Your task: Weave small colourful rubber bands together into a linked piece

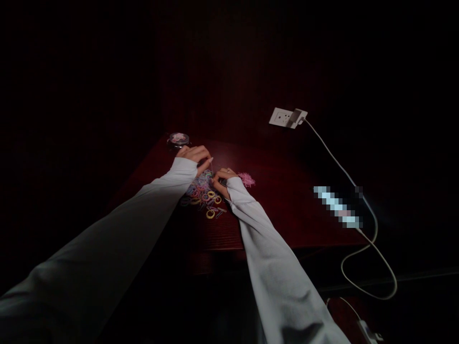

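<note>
A heap of small coloured hair ties (204, 192), with yellow, pink, blue and purple rings among them, lies on the dark red table. Over its far edge, my left hand (194, 155) pinches a thin pale elastic band (212, 166) between thumb and finger. The band runs down towards my right hand (224, 176), whose fingers are bent together low over the heap. What the right fingertips grip is too small to make out. Just right of that hand is a little pile of pink bands (246, 179).
A round lidded container (178, 138) stands at the table's far left. On the wall, a charger (298, 117) sits in a white socket (280, 117). Its cable (332, 155) leads to a bright blurred device (337, 207) and loops past the right edge of the table (279, 210).
</note>
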`<control>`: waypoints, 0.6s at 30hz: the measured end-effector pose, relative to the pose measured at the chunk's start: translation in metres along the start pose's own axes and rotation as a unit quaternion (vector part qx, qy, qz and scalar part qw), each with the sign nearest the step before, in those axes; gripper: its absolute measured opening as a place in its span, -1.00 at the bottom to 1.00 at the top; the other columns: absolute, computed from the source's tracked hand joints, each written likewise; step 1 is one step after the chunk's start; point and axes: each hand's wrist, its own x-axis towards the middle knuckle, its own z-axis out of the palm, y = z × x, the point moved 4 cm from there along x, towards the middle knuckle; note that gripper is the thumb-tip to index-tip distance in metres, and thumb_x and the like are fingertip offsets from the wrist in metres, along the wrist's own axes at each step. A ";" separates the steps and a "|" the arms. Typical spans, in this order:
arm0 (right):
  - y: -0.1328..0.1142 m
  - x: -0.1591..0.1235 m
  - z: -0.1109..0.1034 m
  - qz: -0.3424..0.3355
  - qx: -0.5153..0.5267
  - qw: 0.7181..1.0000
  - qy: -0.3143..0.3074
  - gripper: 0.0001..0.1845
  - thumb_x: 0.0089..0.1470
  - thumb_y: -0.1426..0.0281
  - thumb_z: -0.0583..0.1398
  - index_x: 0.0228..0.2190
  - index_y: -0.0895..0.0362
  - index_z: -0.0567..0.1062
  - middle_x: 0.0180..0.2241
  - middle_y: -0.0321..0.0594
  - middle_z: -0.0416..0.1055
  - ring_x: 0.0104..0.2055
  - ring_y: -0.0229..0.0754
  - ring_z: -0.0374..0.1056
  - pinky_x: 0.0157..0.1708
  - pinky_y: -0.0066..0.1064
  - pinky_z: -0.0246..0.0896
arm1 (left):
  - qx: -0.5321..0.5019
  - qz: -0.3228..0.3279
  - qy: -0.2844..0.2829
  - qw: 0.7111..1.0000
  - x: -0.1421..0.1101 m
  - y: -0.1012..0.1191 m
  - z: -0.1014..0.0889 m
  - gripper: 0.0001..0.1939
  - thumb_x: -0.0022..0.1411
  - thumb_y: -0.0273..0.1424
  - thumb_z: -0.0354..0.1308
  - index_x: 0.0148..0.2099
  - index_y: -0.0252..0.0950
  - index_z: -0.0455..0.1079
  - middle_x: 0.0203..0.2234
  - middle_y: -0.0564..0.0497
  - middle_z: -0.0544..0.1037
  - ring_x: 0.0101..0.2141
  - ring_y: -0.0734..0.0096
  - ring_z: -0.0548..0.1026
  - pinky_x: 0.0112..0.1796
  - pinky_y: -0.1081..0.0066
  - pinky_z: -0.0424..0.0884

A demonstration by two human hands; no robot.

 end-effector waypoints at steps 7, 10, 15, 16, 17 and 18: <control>-0.005 -0.004 -0.003 0.059 0.074 0.995 0.018 -0.68 0.21 0.39 0.26 -0.57 0.00 0.36 -0.54 -0.29 0.34 -0.28 -0.08 0.29 -0.14 -0.22 0.31 | 0.036 -0.052 0.044 0.997 -0.001 0.000 -0.008 -0.66 0.67 -0.20 -0.04 0.00 -0.19 0.53 -0.01 -0.04 0.69 -0.02 0.13 0.58 0.06 0.11 0.33; -0.007 -0.004 -0.003 0.074 0.080 0.994 0.017 -0.66 0.19 0.38 0.26 -0.58 -0.01 0.34 -0.57 -0.31 0.28 -0.30 -0.08 0.27 -0.15 -0.21 0.30 | 0.046 -0.070 0.066 0.994 -0.001 -0.003 -0.006 -0.65 0.65 -0.20 -0.03 -0.03 -0.20 0.55 -0.04 -0.06 0.70 -0.03 0.11 0.61 0.04 0.09 0.35; -0.008 -0.004 -0.004 0.075 0.084 0.994 0.005 -0.65 0.20 0.34 0.25 -0.58 -0.01 0.31 -0.63 -0.37 0.18 -0.35 -0.12 0.22 -0.12 -0.23 0.27 | 0.059 -0.099 0.096 0.989 -0.001 -0.009 -0.005 -0.65 0.64 -0.20 0.00 -0.10 -0.20 0.56 -0.10 -0.08 0.71 -0.06 0.11 0.64 0.02 0.08 0.37; -0.008 -0.005 -0.004 0.076 0.084 0.994 0.002 -0.66 0.20 0.33 0.25 -0.58 -0.01 0.31 -0.63 -0.38 0.18 -0.35 -0.12 0.23 -0.13 -0.24 0.26 | 0.060 -0.098 0.096 0.989 -0.002 -0.008 -0.005 -0.65 0.64 -0.21 0.00 -0.09 -0.20 0.56 -0.10 -0.08 0.71 -0.06 0.12 0.64 0.03 0.08 0.37; -0.008 -0.005 -0.005 0.076 0.085 0.993 0.001 -0.67 0.19 0.32 0.24 -0.57 -0.01 0.32 -0.62 -0.38 0.18 -0.34 -0.12 0.23 -0.16 -0.26 0.25 | 0.059 -0.094 0.093 0.989 -0.002 -0.007 -0.004 -0.65 0.64 -0.22 0.00 -0.09 -0.21 0.56 -0.09 -0.08 0.71 -0.06 0.12 0.63 0.03 0.08 0.36; -0.008 -0.005 -0.007 0.076 0.085 0.993 0.002 -0.69 0.19 0.30 0.24 -0.56 -0.01 0.33 -0.62 -0.39 0.19 -0.34 -0.13 0.24 -0.18 -0.28 0.23 | 0.058 -0.086 0.087 0.991 -0.002 -0.005 -0.004 -0.65 0.65 -0.22 -0.01 -0.07 -0.21 0.57 -0.08 -0.07 0.71 -0.07 0.13 0.63 0.04 0.08 0.36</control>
